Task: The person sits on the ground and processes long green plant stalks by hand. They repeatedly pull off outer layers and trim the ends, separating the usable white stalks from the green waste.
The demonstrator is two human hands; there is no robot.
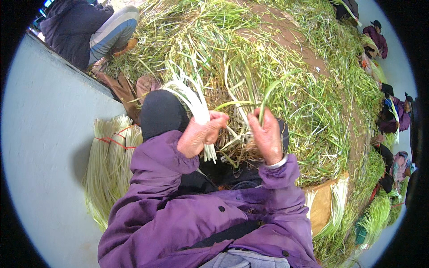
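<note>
My left hand [202, 132] is closed around a bundle of pale, cleaned stalks [192, 97], possibly garlic chives or young garlic. Their cut white ends stick out below my fist. Opposite it, my right hand [267, 135] pinches a long green leaf [272, 88] between thumb and fingers. A yellowish leaf strand [233, 103] stretches across the gap between the two hands; which hand has hold of it, I cannot tell. Beneath the hands, between my knees, lies a heap of loose stalks and dry brown leaf waste [248, 145].
Tied bundles of pale stalks [112, 160] with red string lean against the white wall [40, 134] at left. A wooden board [321, 207] with stalks stands at right. Leaf litter [207, 43] covers the floor. One person [83, 30] sits upper left; several others sit along the right wall.
</note>
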